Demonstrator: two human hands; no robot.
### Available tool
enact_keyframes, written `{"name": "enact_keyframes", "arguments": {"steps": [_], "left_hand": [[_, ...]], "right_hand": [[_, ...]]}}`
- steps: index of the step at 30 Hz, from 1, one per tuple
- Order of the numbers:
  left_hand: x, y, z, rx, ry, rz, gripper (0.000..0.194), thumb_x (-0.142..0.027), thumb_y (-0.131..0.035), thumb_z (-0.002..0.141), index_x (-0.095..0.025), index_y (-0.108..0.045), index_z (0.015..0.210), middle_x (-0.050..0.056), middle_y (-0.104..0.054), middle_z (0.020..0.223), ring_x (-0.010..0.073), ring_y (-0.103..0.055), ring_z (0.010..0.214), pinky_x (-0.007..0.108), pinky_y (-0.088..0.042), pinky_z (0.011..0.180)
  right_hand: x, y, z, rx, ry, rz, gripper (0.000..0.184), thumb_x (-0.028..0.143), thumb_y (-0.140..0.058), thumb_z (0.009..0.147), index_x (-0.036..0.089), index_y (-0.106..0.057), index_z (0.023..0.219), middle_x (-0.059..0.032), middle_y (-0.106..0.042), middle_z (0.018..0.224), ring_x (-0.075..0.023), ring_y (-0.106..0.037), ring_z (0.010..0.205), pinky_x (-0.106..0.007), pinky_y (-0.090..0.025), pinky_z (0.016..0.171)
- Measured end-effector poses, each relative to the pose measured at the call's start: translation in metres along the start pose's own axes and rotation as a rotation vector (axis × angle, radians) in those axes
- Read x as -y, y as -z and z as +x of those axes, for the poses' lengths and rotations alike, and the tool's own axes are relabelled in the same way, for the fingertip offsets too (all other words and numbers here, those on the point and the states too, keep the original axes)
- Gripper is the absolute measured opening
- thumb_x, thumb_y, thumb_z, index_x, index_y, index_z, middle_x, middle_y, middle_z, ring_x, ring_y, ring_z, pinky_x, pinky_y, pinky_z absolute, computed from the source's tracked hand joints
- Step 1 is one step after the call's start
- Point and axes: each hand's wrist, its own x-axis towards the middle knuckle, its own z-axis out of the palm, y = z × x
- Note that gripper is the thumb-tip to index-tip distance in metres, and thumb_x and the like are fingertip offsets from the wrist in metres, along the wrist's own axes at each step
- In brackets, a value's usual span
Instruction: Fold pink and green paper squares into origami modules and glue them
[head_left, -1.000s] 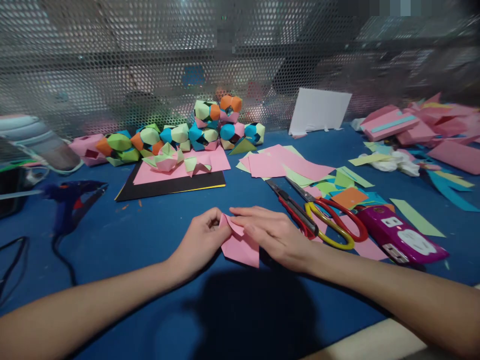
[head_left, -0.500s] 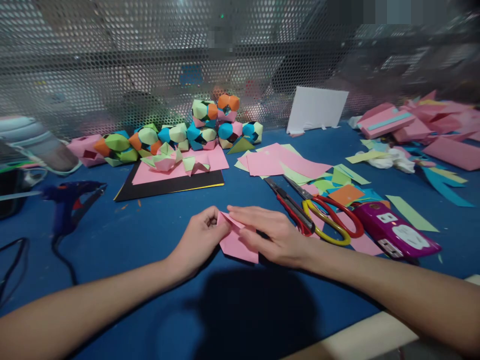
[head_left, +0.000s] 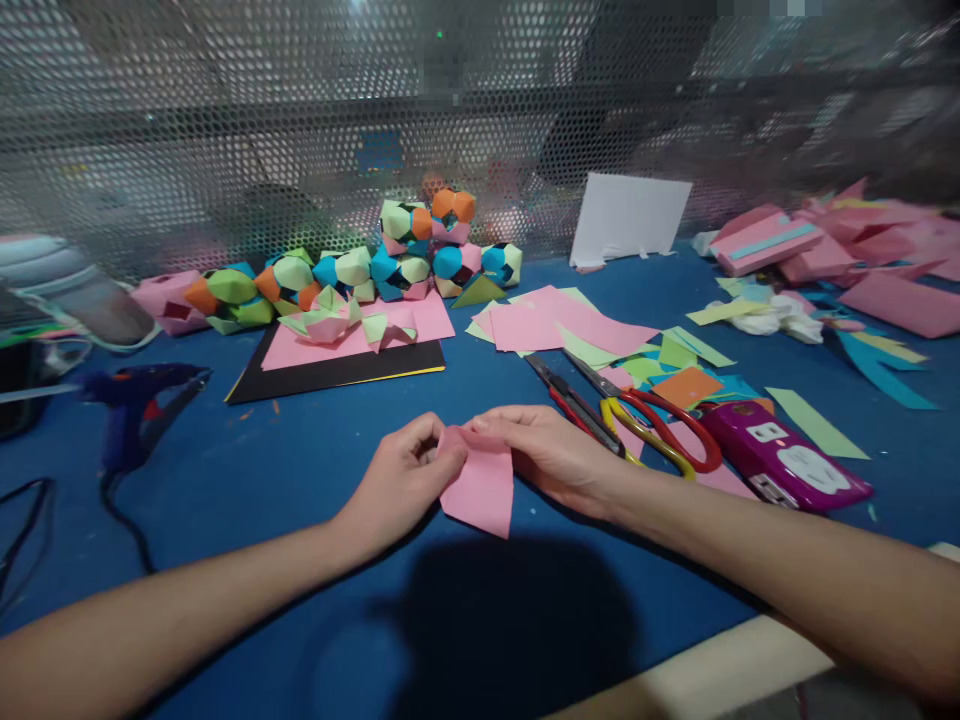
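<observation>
A small pink sheet of paper [head_left: 480, 492] is held between my two hands, low over the blue table [head_left: 330, 620]. My left hand [head_left: 409, 465] pinches its upper left corner, thumb in front and curled fingers behind. At the upper right edge, my right hand [head_left: 547, 450] grips the paper with thumb and fingertips; part of that edge is hidden behind the fingers. Just right of my right hand lie a red utility knife [head_left: 574, 400] and scissors [head_left: 660, 425] with red and yellow handles.
Folded paper balls [head_left: 292, 280] line the back by a perforated metal screen [head_left: 300, 130]. A blue glue gun [head_left: 139, 410] with a cable lies left. Pink sheets [head_left: 574, 318], a purple power strip [head_left: 787, 455], a white card [head_left: 631, 220] and a pink paper heap [head_left: 832, 235] occupy the right side.
My right hand has gone from lying across the paper's top fold to pinching its upper right edge. The top flap now stands less folded down. My left hand keeps its grip.
</observation>
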Motion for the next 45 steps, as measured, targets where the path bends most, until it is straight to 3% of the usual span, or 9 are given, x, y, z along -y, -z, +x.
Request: {"name": "enact_keyframes", "arguments": {"steps": [5, 15, 23, 25, 31, 34, 37, 41, 45], "left_hand": [[0.002, 0.000, 0.003, 0.034, 0.050, -0.072, 0.024, -0.033, -0.056, 0.077, -0.016, -0.047, 0.064, -0.005, -0.045, 0.060, 0.0088, -0.038, 0.058, 0.020, -0.031, 0.052], [0.001, -0.002, 0.004, 0.007, 0.082, -0.166, 0.022, -0.031, -0.060, 0.074, -0.015, -0.049, 0.063, -0.005, -0.046, 0.059, 0.0073, -0.039, 0.056, 0.018, -0.031, 0.050], [0.005, -0.001, 0.005, -0.076, 0.085, -0.137, 0.023, -0.028, -0.057, 0.076, -0.016, -0.044, 0.061, -0.006, -0.043, 0.059, 0.0074, -0.037, 0.056, 0.019, -0.030, 0.050], [0.005, -0.001, 0.005, -0.070, 0.092, -0.146, 0.022, -0.029, -0.058, 0.076, -0.016, -0.045, 0.062, -0.005, -0.044, 0.060, 0.0078, -0.038, 0.057, 0.019, -0.031, 0.050], [0.002, -0.003, 0.002, -0.034, 0.086, -0.216, 0.026, -0.030, -0.060, 0.073, -0.017, -0.042, 0.059, -0.006, -0.041, 0.057, 0.0072, -0.035, 0.054, 0.019, -0.030, 0.048], [0.001, -0.003, 0.000, -0.040, 0.074, -0.177, 0.029, -0.031, -0.061, 0.073, -0.018, -0.039, 0.058, -0.006, -0.038, 0.057, 0.0074, -0.034, 0.055, 0.019, -0.029, 0.048], [0.002, -0.003, 0.000, -0.045, 0.058, -0.140, 0.031, -0.031, -0.061, 0.073, -0.018, -0.038, 0.057, -0.007, -0.035, 0.056, 0.0074, -0.032, 0.055, 0.019, -0.027, 0.049], [0.006, -0.003, 0.002, -0.033, 0.092, -0.249, 0.026, -0.029, -0.060, 0.074, -0.017, -0.042, 0.061, -0.006, -0.041, 0.059, 0.0074, -0.036, 0.056, 0.020, -0.030, 0.051], [0.010, -0.003, 0.005, -0.020, 0.140, -0.383, 0.017, -0.024, -0.060, 0.073, -0.016, -0.047, 0.065, -0.005, -0.047, 0.062, 0.0081, -0.042, 0.059, 0.020, -0.032, 0.054]], "right_hand": [[0.001, 0.004, -0.001, 0.076, 0.147, -0.336, 0.028, 0.038, -0.074, 0.068, 0.016, -0.070, 0.084, -0.0001, -0.065, 0.074, -0.0092, -0.055, 0.067, -0.023, -0.043, 0.067], [0.001, 0.003, -0.003, 0.035, 0.264, -0.599, 0.027, 0.041, -0.062, 0.078, 0.015, -0.065, 0.084, -0.0020, -0.065, 0.078, -0.0117, -0.057, 0.071, -0.024, -0.044, 0.065], [0.003, 0.001, -0.010, 0.033, 0.430, -0.839, 0.040, 0.033, -0.071, 0.070, 0.016, -0.067, 0.106, -0.0056, -0.067, 0.104, -0.0182, -0.062, 0.093, -0.029, -0.049, 0.081], [0.002, 0.001, -0.011, 0.010, 0.472, -0.873, 0.034, 0.030, -0.068, 0.073, 0.016, -0.068, 0.105, -0.0058, -0.069, 0.105, -0.0187, -0.063, 0.095, -0.029, -0.048, 0.084], [-0.001, 0.003, -0.011, -0.081, 0.548, -0.907, 0.027, 0.022, -0.050, 0.084, 0.018, -0.071, 0.100, -0.0016, -0.073, 0.085, -0.0142, -0.064, 0.072, -0.023, -0.048, 0.063], [0.000, 0.002, -0.010, -0.140, 0.602, -0.987, 0.020, 0.022, -0.055, 0.081, 0.012, -0.071, 0.075, 0.0007, -0.065, 0.063, -0.0098, -0.055, 0.057, -0.020, -0.039, 0.051], [0.000, 0.002, -0.010, -0.190, 0.616, -1.047, 0.031, 0.024, -0.054, 0.082, 0.012, -0.061, 0.055, 0.0035, -0.050, 0.047, -0.0070, -0.044, 0.047, -0.020, -0.030, 0.044], [-0.003, 0.006, -0.007, -0.096, 0.772, -1.047, 0.022, 0.019, -0.049, 0.086, 0.014, -0.070, 0.082, -0.0024, -0.069, 0.076, -0.0125, -0.062, 0.068, -0.022, -0.047, 0.062], [-0.009, 0.014, -0.002, 0.040, 0.994, -1.112, 0.033, 0.012, -0.042, 0.088, 0.017, -0.063, 0.112, -0.0070, -0.070, 0.103, -0.0147, -0.065, 0.092, -0.026, -0.051, 0.081]]}}
